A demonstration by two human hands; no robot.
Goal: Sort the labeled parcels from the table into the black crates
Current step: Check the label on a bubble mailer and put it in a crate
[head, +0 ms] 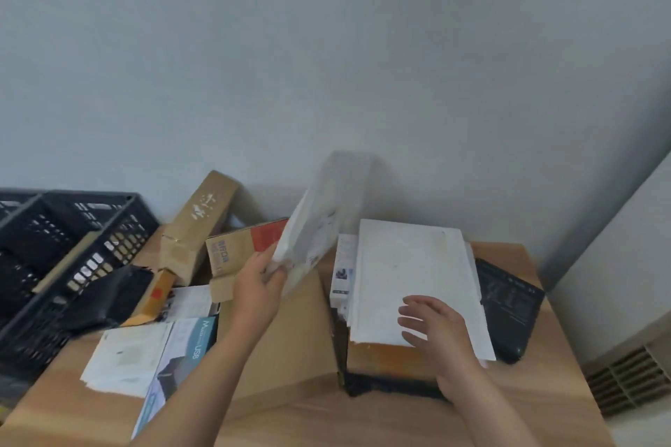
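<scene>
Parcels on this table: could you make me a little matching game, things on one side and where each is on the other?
Things:
1. white mailer
2. black crate
3. long brown box
4. right hand

Places:
A. leaning against the wall
B. at the table's left edge
C. held up by the left hand
D. open, over the white stack

Pairs: 1-C, 2-B, 3-A, 4-D

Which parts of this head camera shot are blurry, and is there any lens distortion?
Head view: the white parcel raised in the left hand is smeared by motion blur, its top edge ghosting against the wall; the right hand is slightly soft; wide-angle distortion bends the black crates and table edges.
</scene>
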